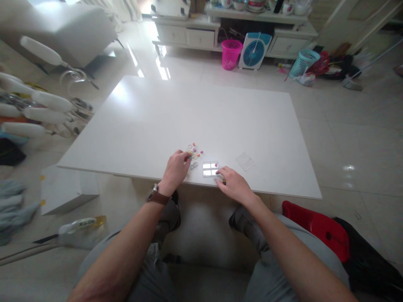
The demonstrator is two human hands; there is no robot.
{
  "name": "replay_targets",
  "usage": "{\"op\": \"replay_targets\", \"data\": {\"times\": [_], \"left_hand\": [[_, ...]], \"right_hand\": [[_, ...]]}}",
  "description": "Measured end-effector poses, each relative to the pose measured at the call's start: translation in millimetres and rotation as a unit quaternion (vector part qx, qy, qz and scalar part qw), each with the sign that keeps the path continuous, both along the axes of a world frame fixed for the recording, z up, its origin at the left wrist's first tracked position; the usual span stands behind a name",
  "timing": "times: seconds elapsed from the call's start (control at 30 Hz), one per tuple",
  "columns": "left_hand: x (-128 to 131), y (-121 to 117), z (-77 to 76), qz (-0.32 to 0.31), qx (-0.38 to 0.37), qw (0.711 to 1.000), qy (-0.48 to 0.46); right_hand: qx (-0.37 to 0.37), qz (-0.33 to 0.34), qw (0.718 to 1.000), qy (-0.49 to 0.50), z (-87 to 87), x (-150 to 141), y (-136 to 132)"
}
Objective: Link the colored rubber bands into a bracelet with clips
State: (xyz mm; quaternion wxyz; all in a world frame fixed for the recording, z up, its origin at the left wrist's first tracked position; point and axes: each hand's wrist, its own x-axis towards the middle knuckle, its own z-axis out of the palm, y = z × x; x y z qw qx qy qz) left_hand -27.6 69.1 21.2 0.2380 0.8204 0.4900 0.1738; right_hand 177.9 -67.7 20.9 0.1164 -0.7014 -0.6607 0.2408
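My left hand (pixel 177 167) is at a small pile of rings (pixel 194 165) and tiny coloured pieces (pixel 194 149) on the white table. Its thumb and fingertips are pinched together among the pieces; what lies between them is too small to make out. Just right of the pile sits a small clear compartment box (pixel 210 169), with a pinkish-red piece (pixel 216 165) in its upper right compartment. My right hand (pixel 233 183) has its fingers curled at the box's lower right edge, holding it. Further right, a clear flat lid (pixel 245 161) lies on the table.
The white table (pixel 204 113) stretches away in front, its near edge close to my knees. A red stool (pixel 317 230) stands on the right. Beyond the table are a pink basket (pixel 231 54), a blue-and-white fan (pixel 254 51) and a cabinet (pixel 201 37). White-handled metalwork (pixel 52 100) stands left.
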Motion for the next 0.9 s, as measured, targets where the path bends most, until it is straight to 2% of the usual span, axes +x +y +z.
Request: {"op": "replay_targets", "data": {"times": [0.3,0.4,0.5,0.6,0.73,0.9], "left_hand": [[10.6,-3.4,-10.8,-0.018,-0.021,0.997,-0.070],[17.4,-4.8,-8.1,-0.010,-0.042,0.995,-0.085],[27.2,-11.3,-1.9,-0.001,-0.108,0.986,-0.131],[37.7,-23.7,1.7,-0.028,-0.221,0.955,-0.195],[48.4,-40.2,1.2,-0.034,-0.376,0.882,-0.280],[51.7,-46.8,0.1,-0.032,-0.454,0.832,-0.316]], "right_hand": [[0.006,0.002,1.000,0.010,2.5,2.6,1.1],[0.010,-0.002,1.000,0.011,3.2,3.9,0.3],[0.037,-0.008,0.998,0.040,5.2,4.9,-0.1],[0.094,-0.021,0.989,0.110,9.0,5.4,-0.3],[0.150,-0.030,0.971,0.182,14.7,6.2,-0.3],[0.155,-0.029,0.970,0.186,14.1,7.7,-0.1]]}}
